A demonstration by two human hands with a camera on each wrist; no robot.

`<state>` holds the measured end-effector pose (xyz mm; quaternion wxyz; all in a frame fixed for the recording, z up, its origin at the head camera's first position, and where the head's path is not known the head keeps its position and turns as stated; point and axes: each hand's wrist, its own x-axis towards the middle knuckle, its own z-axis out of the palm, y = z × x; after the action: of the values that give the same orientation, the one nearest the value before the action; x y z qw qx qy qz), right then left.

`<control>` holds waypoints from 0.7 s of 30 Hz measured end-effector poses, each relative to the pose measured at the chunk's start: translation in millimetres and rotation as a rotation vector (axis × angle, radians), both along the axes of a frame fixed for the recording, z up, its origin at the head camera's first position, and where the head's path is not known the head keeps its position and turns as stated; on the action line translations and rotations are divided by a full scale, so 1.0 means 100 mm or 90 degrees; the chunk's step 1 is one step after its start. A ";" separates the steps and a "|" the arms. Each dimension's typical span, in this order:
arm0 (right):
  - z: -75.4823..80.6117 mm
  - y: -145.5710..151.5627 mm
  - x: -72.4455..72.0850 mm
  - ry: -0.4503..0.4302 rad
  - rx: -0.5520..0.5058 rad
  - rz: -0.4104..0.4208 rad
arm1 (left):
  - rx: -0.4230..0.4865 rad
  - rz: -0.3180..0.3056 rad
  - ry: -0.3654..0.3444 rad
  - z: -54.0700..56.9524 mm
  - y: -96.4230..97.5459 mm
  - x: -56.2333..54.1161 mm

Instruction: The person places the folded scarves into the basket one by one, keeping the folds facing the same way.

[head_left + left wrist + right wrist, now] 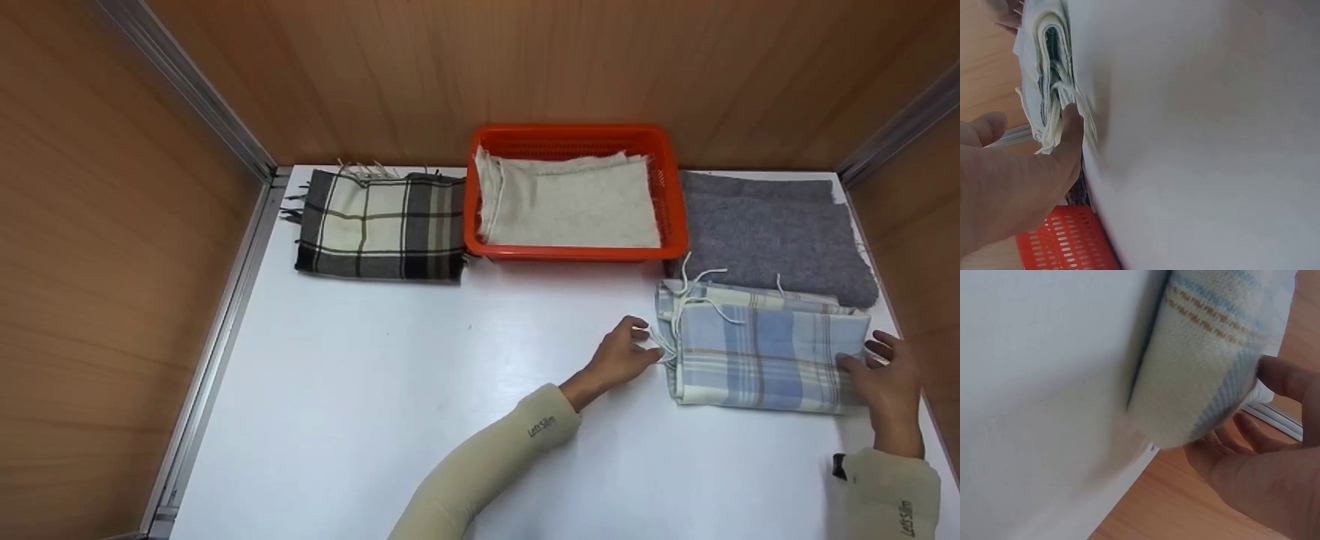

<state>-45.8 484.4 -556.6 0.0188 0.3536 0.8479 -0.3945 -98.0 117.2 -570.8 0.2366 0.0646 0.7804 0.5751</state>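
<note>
From my head feed, an orange plastic basket [574,253] with perforated walls stands at the back of the white counter [420,360], a frayed cream cloth [577,202] folded inside. Left of it lies a black-and-cream checked scarf [375,225]; to its right, a fuzzy grey cloth [772,232] sits directly behind my work, and the wood-grain side panel [930,195] closes in beside my right hand [892,379].

The light-blue plaid scarf [757,356] is at the counter's right, folded into a soft, layered rectangle. Its long axis runs left to right, the corded white fringe [677,319] at its left end, some strands straying over the top.

My hands are well apart: the right bends round the rounded right end, thumb on top; the left [621,356], thumb and fingers spread, is at the fringe.
</note>
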 end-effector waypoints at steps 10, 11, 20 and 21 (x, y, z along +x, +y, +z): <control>-0.01 0.10 0.02 -0.038 -0.032 0.092 | 0.022 0.017 -0.060 -0.02 0.05 -0.03; -0.01 0.10 0.01 -0.038 -0.033 0.096 | 0.026 0.018 -0.065 -0.02 0.05 -0.03; -0.02 0.14 -0.02 -0.081 -0.062 0.134 | 0.088 0.009 -0.117 -0.01 0.07 -0.05; -0.02 0.15 -0.02 -0.085 -0.066 0.143 | 0.096 0.006 -0.123 -0.01 0.07 -0.05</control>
<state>-47.4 499.0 -558.1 0.1378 0.2802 0.8575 -0.4089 -103.1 124.3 -571.5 0.3026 0.0227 0.7085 0.6371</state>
